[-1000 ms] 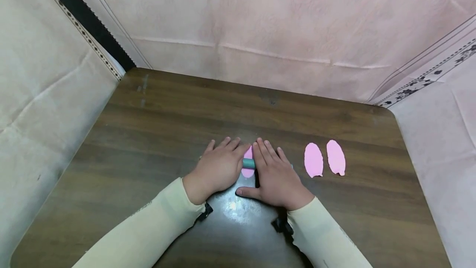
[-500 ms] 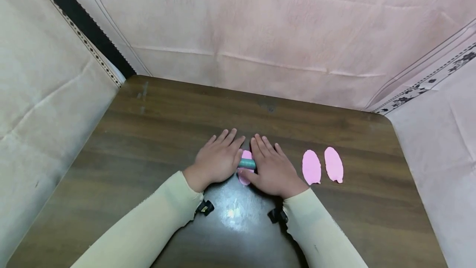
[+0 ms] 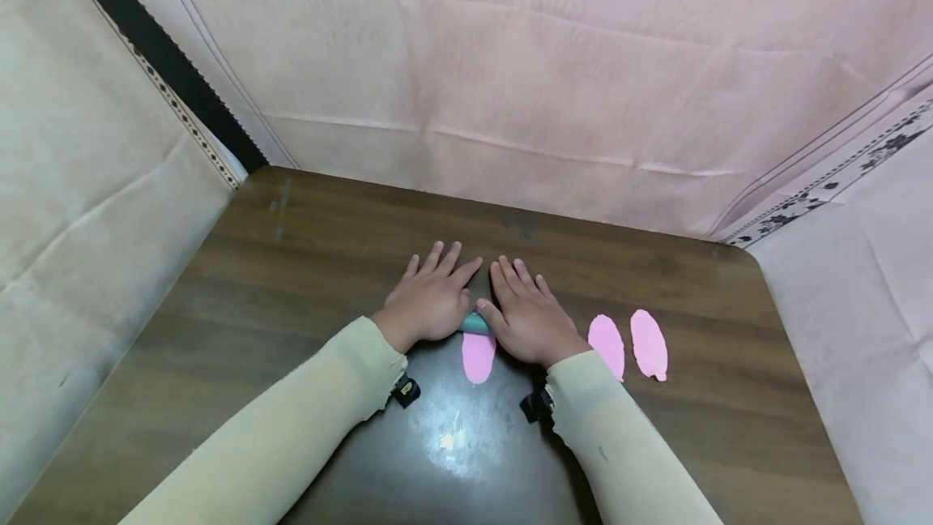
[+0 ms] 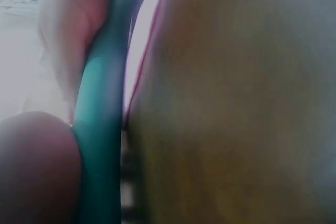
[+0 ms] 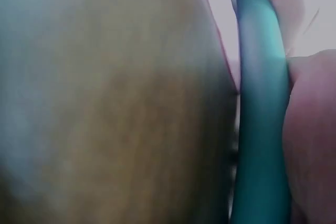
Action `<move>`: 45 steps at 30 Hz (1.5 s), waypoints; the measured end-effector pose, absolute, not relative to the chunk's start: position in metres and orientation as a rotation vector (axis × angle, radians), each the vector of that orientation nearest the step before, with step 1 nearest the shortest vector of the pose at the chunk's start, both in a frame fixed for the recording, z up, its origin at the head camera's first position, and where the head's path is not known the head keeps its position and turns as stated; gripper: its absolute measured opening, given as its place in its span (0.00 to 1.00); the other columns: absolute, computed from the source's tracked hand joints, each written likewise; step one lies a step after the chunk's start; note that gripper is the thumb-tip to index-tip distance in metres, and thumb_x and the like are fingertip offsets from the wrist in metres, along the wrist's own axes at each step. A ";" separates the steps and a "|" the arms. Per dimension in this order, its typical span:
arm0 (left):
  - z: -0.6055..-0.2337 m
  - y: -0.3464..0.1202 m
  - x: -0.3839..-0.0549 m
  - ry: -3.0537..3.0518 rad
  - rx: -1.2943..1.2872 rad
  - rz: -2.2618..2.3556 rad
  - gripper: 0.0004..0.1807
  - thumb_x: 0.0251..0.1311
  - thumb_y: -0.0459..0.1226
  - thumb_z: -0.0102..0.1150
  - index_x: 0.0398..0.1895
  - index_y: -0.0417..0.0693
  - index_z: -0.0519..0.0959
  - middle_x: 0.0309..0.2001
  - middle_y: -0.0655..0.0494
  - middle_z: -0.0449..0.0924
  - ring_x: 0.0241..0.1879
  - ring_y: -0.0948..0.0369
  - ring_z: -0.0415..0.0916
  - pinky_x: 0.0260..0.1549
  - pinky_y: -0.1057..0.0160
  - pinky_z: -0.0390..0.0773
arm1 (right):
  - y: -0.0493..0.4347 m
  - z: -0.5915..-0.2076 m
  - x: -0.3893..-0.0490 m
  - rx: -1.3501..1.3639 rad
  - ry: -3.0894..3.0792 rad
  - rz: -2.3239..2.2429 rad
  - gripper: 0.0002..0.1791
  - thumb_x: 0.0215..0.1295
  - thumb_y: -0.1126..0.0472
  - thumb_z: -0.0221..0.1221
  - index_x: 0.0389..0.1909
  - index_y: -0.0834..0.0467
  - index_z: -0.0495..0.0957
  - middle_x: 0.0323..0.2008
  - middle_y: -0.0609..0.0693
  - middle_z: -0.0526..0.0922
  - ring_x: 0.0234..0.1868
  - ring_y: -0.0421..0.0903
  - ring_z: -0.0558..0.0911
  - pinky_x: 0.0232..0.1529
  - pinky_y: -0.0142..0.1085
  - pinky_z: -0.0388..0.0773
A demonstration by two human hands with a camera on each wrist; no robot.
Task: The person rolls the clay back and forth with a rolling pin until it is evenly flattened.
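Note:
A green rolling pin [image 3: 475, 324] lies crosswise over a flat pink dough-like piece [image 3: 478, 360] on the table. My left hand [image 3: 428, 298] presses on the pin's left part with fingers extended forward. On the right part rests my right hand [image 3: 532, 318], its fingers also straight and its thumb near the pin's middle. Both palms hide the pin's ends. In the left wrist view the rolling pin [image 4: 102, 93] runs under the hand, with the pink piece [image 4: 144, 40] beside it. The right wrist view shows the rolling pin [image 5: 262, 103] against the palm.
Two more flat pink ovals [image 3: 607, 344] [image 3: 649, 345] lie to the right of the right hand, the nearer one partly behind the sleeve. The brown wood-grain table [image 3: 328, 249] meets pale cloth walls [image 3: 510, 87] at the back and sides.
Both hands have moved forward, rolling the pin toward the far end of the pink piece. More of its near end now shows. The head view has tilted slightly.

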State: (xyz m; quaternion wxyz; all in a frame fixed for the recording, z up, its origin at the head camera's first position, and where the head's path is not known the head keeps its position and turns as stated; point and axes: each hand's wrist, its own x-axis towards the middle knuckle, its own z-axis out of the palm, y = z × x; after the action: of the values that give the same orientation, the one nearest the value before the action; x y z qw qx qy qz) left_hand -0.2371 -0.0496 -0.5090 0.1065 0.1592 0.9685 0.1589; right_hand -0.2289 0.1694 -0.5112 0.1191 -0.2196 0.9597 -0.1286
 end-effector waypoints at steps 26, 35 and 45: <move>-0.528 -0.053 -0.264 2.979 0.310 0.716 0.26 0.90 0.52 0.41 0.77 0.54 0.80 0.88 0.48 0.65 0.93 0.43 0.46 0.89 0.30 0.45 | 0.169 -0.531 -0.263 -0.627 2.806 -0.429 0.41 0.93 0.35 0.37 0.94 0.50 0.43 0.95 0.50 0.39 0.95 0.56 0.34 0.93 0.60 0.40; -0.523 -0.055 -0.256 3.008 0.370 0.706 0.26 0.89 0.52 0.44 0.79 0.56 0.79 0.89 0.48 0.64 0.92 0.42 0.49 0.88 0.28 0.48 | 0.167 -0.530 -0.253 -0.635 2.839 -0.435 0.44 0.90 0.29 0.33 0.94 0.48 0.45 0.95 0.50 0.42 0.95 0.56 0.36 0.92 0.62 0.44; -0.509 -0.055 -0.241 2.979 0.385 0.605 0.30 0.90 0.56 0.41 0.86 0.61 0.71 0.92 0.47 0.55 0.93 0.42 0.43 0.87 0.27 0.48 | 0.166 -0.511 -0.234 -0.636 2.851 -0.406 0.46 0.88 0.25 0.30 0.94 0.47 0.41 0.95 0.51 0.37 0.95 0.58 0.36 0.92 0.63 0.42</move>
State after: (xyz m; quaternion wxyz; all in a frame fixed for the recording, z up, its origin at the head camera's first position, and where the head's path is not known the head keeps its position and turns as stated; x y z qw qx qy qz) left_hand -0.2410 -0.0550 -0.5094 0.0389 0.1257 0.9715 0.1973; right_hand -0.2344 0.1661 -0.5106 0.0963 -0.2146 0.9623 -0.1370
